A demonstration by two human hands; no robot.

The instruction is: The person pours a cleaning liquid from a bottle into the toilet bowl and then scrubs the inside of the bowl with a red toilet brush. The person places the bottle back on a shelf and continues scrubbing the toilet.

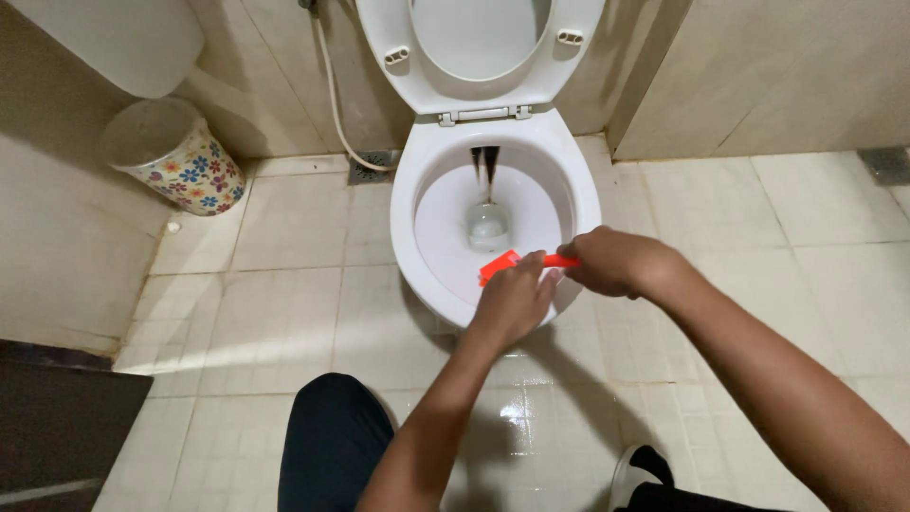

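While both hands [559, 280] grip an orange brush [517, 263] over the toilet bowl [408, 228] — floral bin [180, 161] nearby.

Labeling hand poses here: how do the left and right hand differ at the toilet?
The left hand sits nearer the camera over the bowl's front rim, fingers on the wide flat end of the orange tool; the right hand is closed in a fist around its thin handle end. The left hand is looser and points toward the toilet bowl; the right hand comes in from the side. Both are bare and touch the same tool.
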